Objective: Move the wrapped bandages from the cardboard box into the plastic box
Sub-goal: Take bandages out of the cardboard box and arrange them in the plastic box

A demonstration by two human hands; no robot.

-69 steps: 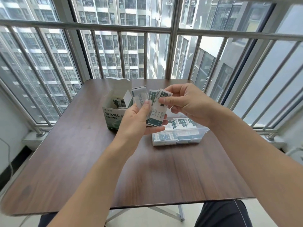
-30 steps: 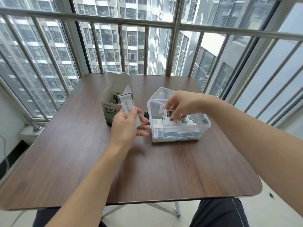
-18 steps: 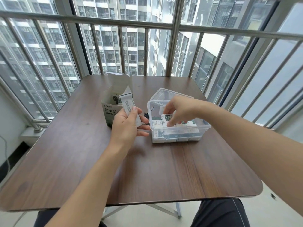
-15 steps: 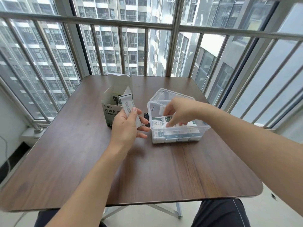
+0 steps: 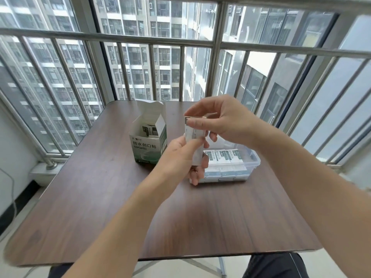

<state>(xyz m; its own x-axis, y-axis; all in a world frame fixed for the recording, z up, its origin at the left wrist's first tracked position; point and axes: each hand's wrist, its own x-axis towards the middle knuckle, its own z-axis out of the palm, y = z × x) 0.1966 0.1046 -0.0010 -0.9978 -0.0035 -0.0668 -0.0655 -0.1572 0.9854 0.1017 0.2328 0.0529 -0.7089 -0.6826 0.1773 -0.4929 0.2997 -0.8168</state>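
An open green and white cardboard box (image 5: 148,145) stands upright on the table, with wrapped bandages (image 5: 148,131) showing inside. To its right sits a clear plastic box (image 5: 251,159) holding several wrapped bandages (image 5: 224,157). Above the plastic box's left end, my left hand (image 5: 180,157) grips a small stack of wrapped bandages (image 5: 193,137) from below. My right hand (image 5: 220,121) pinches the top of that same stack between thumb and fingers. The stack's lower part is hidden behind my left fingers.
The brown wooden table (image 5: 120,197) stands against a metal window railing (image 5: 216,43) at the far side. My dark trouser legs (image 5: 275,265) show under the near edge. A cable (image 5: 12,189) hangs at the left by the wall.
My right hand left the plastic box, where it had set bandages down, and rose to the stack. My left hand lifted the stack rightward, over the plastic box's left end.
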